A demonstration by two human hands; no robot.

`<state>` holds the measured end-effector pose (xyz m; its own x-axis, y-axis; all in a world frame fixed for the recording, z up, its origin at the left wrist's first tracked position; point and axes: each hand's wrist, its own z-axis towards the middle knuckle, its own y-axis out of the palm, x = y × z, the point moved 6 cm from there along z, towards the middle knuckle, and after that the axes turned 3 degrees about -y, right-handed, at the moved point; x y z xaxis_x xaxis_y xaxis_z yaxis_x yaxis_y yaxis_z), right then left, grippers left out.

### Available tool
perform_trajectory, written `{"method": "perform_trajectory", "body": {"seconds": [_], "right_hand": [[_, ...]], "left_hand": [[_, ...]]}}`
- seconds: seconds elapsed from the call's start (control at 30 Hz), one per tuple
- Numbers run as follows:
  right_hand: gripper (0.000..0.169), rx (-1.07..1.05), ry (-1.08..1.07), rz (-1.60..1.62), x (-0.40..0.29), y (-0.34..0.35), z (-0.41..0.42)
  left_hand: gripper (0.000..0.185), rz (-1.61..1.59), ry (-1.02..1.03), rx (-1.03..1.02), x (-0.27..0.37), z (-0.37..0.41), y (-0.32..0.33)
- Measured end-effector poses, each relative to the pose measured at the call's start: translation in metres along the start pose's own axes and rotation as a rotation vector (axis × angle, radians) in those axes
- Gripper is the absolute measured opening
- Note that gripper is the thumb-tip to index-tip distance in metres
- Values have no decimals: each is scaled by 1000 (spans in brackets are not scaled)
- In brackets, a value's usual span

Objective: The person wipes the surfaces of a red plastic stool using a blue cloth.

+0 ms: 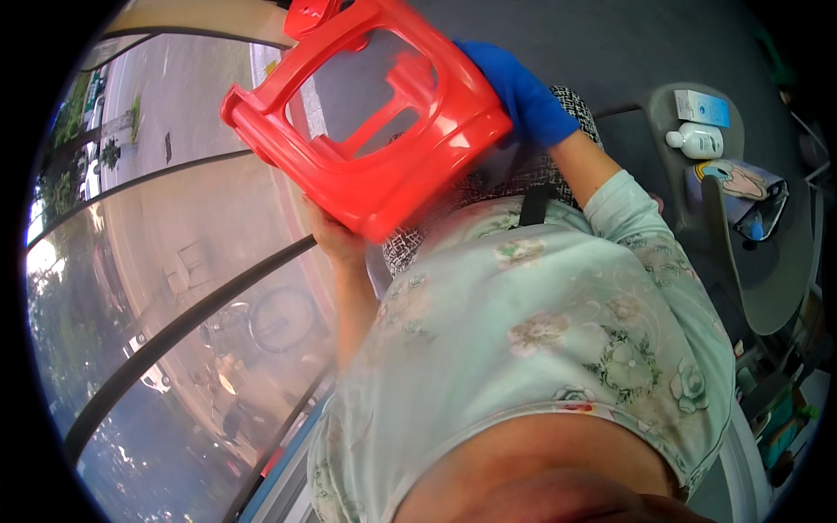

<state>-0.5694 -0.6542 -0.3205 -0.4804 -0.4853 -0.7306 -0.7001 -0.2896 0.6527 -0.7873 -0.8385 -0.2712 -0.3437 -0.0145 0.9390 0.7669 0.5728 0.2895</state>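
A glossy red plastic piece of furniture [444, 140], with a large opening in its top face, is tilted up before my chest; it looks like a small chair or stool. My left hand [337, 235] is bare and grips its lower left edge, with part of the fingers hidden beneath. My right hand [523, 98] is covered by blue fabric, a glove or a cloth, and presses against the right side of the red plastic. The fingers under the fabric cannot be made out. My legs in black-and-white patterned fabric [402, 248] show just below the red piece.
On my right a grey plastic armchair [775, 287] holds a blue-and-white box [701, 108], a white bottle [696, 140] and a cartoon-print bag [739, 183]. Dark-framed glass panes [163, 261] stand close on my left. A bicycle [281, 320] shows in the glass. Grey floor [588, 46] lies ahead.
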Motion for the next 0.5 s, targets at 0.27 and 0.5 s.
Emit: {"method": "perform_trajectory", "body": {"seconds": [0.27,0.5], "right_hand": [[24,126,-93,-22,48,-27,34],[27,16,-541,-682,6,13,-3]], "left_hand": [[35,1139,837,24,87,11,42],[32,1429,418,-324,58,21,115]]}}
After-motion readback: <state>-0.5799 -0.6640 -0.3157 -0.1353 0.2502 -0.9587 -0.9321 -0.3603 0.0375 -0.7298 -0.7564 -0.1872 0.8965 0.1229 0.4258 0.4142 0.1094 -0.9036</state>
